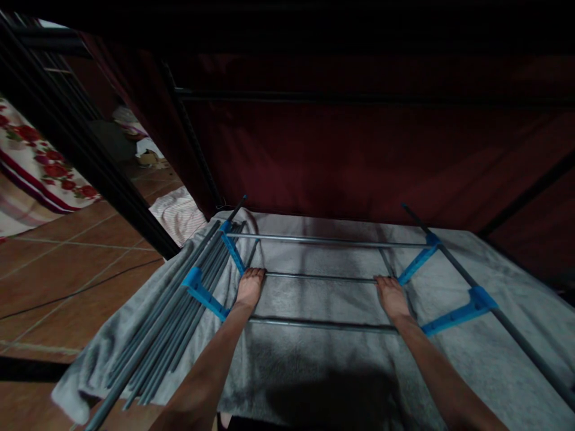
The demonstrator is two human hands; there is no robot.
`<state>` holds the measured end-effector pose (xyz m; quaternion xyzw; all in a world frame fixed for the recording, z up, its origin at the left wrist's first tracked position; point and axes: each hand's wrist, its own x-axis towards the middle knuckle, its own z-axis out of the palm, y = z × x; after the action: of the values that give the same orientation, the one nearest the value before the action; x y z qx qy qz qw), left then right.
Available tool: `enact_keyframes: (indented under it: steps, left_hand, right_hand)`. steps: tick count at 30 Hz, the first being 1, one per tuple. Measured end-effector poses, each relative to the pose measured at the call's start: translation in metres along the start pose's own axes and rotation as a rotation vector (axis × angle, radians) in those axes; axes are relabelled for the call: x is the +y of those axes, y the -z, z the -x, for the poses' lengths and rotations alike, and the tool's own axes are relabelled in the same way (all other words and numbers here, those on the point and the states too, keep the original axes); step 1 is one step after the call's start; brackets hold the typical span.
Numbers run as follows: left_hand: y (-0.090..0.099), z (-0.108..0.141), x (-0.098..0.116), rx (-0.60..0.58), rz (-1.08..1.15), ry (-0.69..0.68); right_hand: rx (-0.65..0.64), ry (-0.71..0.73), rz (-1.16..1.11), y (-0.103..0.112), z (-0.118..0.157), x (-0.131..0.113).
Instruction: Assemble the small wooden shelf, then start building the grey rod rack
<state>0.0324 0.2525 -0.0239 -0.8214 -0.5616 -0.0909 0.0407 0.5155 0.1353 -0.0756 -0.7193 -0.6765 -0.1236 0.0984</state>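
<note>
A partly joined rack frame of grey metal tubes and blue plastic brackets lies on a grey blanket [314, 371]. My left hand [250, 288] is closed over the left end of the middle crossbar [318, 276], beside the left blue bracket [234, 252]. Over that bar's other end, my right hand [392, 296] is closed close to the right blue bracket [417, 266]. A back crossbar [323, 240] and a front crossbar [323, 324] run parallel to it. Nearer me are another left bracket [204, 294] and a right bracket [458, 313], set on long side tubes.
Several loose grey tubes [179, 323] lie bundled on the blanket's left side. Dark red fabric [314, 155] hangs behind, with black frame posts [90, 143] around. To the left is a tiled floor [90, 263] with a striped cloth [177, 212] and a dark cable [81, 291].
</note>
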Motion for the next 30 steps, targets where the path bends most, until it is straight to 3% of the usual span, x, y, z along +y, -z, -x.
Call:
enact_keyframes:
  steps: [17,30]
  left_hand:
    - [0.007,-0.005,-0.006,-0.08,-0.026,-0.078]
    - [0.006,-0.002,0.003,-0.019,0.025,-0.007]
  right_hand:
    - [-0.057,0.062,-0.057,0.01,-0.005,0.005]
    - [0.021,-0.028,-0.12,0.004,-0.002,-0.003]
